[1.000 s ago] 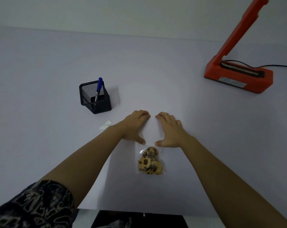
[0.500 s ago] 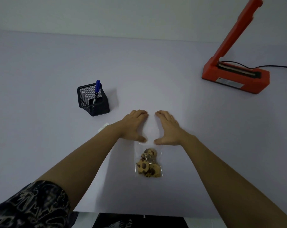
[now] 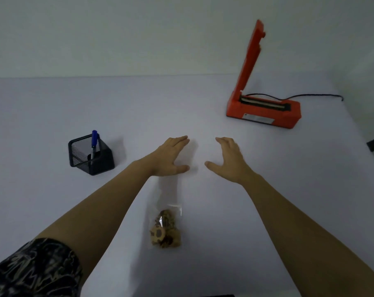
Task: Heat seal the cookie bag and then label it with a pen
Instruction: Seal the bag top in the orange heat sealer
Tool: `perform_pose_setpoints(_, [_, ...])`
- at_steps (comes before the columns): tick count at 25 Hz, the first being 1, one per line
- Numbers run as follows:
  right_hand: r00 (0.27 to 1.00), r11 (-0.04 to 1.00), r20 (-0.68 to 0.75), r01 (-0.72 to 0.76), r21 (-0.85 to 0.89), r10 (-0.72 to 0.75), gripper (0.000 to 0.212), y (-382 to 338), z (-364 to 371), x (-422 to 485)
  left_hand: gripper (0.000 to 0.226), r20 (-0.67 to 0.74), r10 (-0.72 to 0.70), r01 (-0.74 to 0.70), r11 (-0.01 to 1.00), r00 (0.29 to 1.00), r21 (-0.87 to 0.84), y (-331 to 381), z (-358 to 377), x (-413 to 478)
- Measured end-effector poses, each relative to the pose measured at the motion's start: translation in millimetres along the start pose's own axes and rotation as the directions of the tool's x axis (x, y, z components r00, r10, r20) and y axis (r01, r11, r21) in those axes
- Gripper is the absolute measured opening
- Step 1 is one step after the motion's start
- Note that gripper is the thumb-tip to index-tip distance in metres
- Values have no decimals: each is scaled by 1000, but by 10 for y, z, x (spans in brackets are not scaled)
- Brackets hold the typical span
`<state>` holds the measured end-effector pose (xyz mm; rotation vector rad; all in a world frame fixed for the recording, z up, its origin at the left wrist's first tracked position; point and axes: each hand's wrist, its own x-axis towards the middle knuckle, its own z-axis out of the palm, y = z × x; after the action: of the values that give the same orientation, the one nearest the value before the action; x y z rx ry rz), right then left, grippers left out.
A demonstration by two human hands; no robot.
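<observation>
The cookie bag [image 3: 165, 230], laid on the surface [image 3: 139, 103] between the forearms while the left hand [image 3: 171, 157] and right hand [image 3: 228, 161] are held spread and empty beyond it, should be smoothed airless, taken by its clear neck and laid squarely across the open heat sealer [image 3: 265, 112].

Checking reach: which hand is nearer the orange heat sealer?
Right. The right hand sits left of the heat sealer, toward the person; the left hand is farther left.
</observation>
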<state>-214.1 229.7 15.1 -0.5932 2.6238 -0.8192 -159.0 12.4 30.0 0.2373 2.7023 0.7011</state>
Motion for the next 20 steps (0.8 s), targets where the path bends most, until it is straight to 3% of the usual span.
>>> perform_pose_setpoints(5, [964,978,-185,-205,-44,193,80,648,-504,130,78,-26,-70,66,991,997,-117,389,4,659])
perform_pose_setpoints(10, [889,920,-254,-391,14,381,88,1275,-915,383,76,-18,-225,212,940,974,-267,684,-24,1382])
perform_pose_setpoints(14, [842,884,-269,-449,132,468,100,1579,-1124,593,76,30,-288,272,860,957,-431,890,-28,1787])
perform_pose_setpoints(20, [869,890,-218,-402,214,445,103,1725,-1128,660,83,32,-328,291,783,944,-550,975,23,1990])
